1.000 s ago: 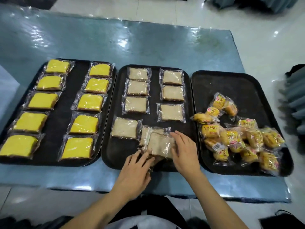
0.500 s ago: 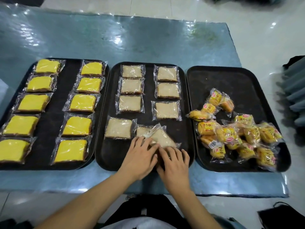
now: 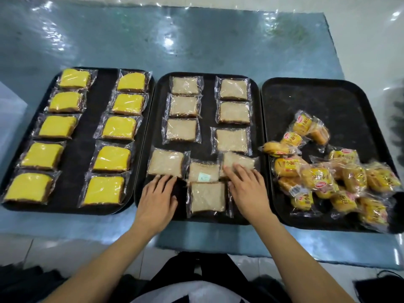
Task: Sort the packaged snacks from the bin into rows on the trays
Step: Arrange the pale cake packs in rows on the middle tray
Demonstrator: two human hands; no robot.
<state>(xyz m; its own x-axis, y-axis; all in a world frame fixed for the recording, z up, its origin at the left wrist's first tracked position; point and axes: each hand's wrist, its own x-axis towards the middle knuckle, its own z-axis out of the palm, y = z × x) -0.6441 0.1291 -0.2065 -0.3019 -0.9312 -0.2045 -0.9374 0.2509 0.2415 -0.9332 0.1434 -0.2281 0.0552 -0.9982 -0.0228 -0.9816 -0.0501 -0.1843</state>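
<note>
- I see three black trays side by side on the table (image 3: pixel 218 40): left tray (image 3: pixel 72 149), middle tray (image 3: pixel 207 119), right tray (image 3: pixel 328 101).
- The left tray holds yellow cakes (image 3: pixel 111 159) in two rows of five running away from me, each with its long axis across the tray.
- The middle tray holds pale cakes (image 3: pixel 182 130): three in the left row, three in the right row, all lying flat.
- Four more pale packs sit at the near end: one at the left (image 3: pixel 166 162), one in the centre with a small label (image 3: pixel 204 171), one at the right (image 3: pixel 238 160) lying slightly skewed, and one nearest me (image 3: pixel 207 196) with its long axis pointing away from me.
- My left hand (image 3: pixel 158 195) lies flat, fingers straight and spread, fingertips touching the near edge of the left pack.
- My right hand (image 3: pixel 247 186) is flat too, fingers straight, tips pressing on the skewed right pack; the nearest pack lies between both hands.
- The right tray carries a loose heap of yellow-wrapped buns (image 3: pixel 317 178), pointing every way.
</note>
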